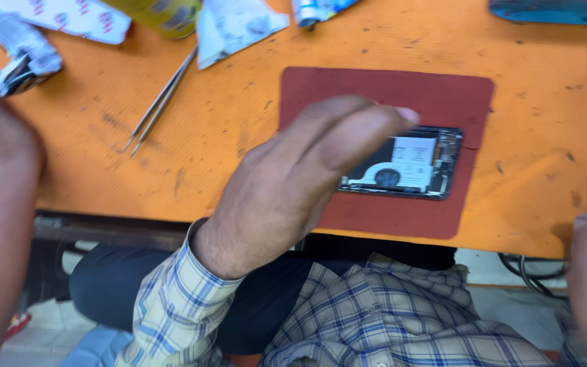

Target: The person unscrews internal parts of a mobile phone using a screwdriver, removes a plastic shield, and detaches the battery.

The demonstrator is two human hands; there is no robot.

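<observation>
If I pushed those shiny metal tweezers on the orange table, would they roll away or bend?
Probably neither. The tweezers lie flat as two thin prongs, so they would likely slide or spin on the orange table, not roll. They look like stiff metal, light for their length, though the fine tips might bend if jabbed.

Orange worktop (239, 170), scuffed and stained, fills most of the frame. Metal tweezers (161, 102) lie upper left, angled, tips toward the frame's lower left. Crumpled white wrappers (236, 24) sit along the top edge. A foil-like packet (18, 58) lies far upper left. A blue-green object (555, 12) is cut off at upper right.
</observation>
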